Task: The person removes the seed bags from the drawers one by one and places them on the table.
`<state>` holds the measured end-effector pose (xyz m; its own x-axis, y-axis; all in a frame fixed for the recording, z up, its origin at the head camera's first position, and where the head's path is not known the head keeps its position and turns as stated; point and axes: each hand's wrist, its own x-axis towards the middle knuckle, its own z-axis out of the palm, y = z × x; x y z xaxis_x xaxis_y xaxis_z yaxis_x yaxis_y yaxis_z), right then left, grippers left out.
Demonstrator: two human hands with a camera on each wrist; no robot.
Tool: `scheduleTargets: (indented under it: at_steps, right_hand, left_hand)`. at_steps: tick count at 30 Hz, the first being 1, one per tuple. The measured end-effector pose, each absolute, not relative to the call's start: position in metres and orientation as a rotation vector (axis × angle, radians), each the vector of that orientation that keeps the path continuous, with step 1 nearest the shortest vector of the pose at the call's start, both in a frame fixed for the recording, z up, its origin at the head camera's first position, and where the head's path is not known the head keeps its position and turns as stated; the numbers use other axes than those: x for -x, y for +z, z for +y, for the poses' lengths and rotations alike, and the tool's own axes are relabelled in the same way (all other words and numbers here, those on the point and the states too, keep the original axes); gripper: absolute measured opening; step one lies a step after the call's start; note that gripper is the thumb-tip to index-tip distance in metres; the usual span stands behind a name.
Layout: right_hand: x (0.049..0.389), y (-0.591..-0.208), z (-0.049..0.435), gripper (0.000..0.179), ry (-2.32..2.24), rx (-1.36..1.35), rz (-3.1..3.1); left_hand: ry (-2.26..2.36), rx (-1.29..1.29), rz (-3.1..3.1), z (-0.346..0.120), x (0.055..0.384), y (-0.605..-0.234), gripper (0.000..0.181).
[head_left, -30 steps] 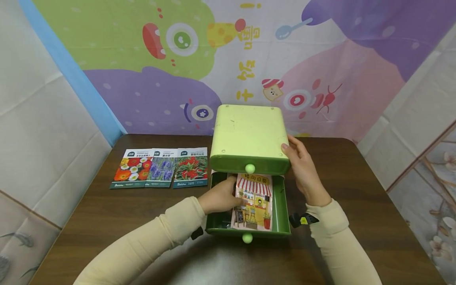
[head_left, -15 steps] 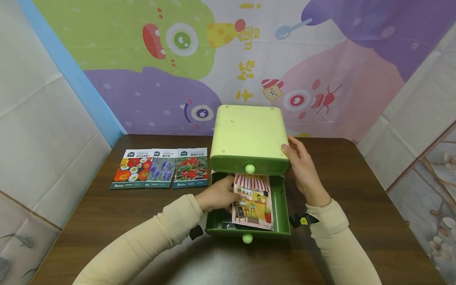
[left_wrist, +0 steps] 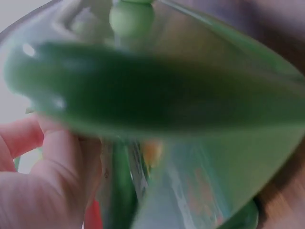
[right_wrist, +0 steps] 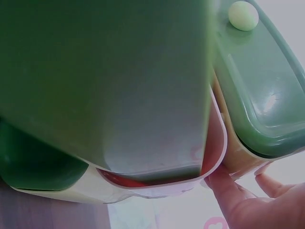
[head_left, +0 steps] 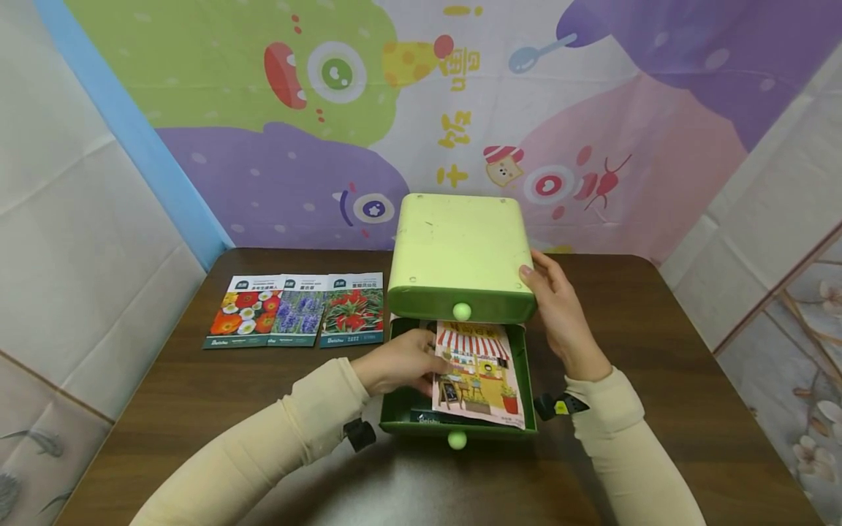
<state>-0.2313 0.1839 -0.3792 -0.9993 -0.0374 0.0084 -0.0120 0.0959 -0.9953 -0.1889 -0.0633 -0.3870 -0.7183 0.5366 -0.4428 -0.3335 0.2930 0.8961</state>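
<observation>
A light-green drawer cabinet (head_left: 460, 241) has its lower drawer (head_left: 522, 380) pulled out. My left hand (head_left: 404, 361) reaches into that drawer and pinches the left edge of a seed packet (head_left: 483, 387) printed with a striped awning and a shop front. The packet slants, its lower right corner near the drawer's front right. Beneath it shows the dark strip of another packet (head_left: 427, 418) with white lettering. My right hand (head_left: 562, 314) rests against the cabinet's right side, thumb by the upper edge. In the right wrist view, those fingers (right_wrist: 228, 191) touch the outer casing.
Left of the cabinet lie three flower seed packets, with red and orange poppies (head_left: 243, 314), purple spikes (head_left: 299, 314) and red blooms (head_left: 351, 310). The upper drawer (head_left: 493, 305) is closed. A printed cloth (head_left: 276, 190) hangs behind the brown table (head_left: 658, 409).
My left hand has drawn back slightly leftward while the striped-awning packet has tilted and shifted, its lower end moving right. The dark packet's lettering beneath has come into view. My right hand stays put.
</observation>
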Motion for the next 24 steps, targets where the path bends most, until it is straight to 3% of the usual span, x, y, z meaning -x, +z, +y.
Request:
scheduleTargets:
  at_steps: [5, 24]
  right_hand:
    - [0.230, -0.377, 0.183, 0.062, -2.101, 0.042, 2.304]
    - [0.231, -0.376, 0.183, 0.063, -2.091, 0.037, 2.312]
  left_hand:
    - [1.548, -0.145, 1.755, -0.064, 0.184, -0.381, 0.029]
    - [1.613, -0.195, 1.636, -0.095, 0.157, -0.361, 0.049]
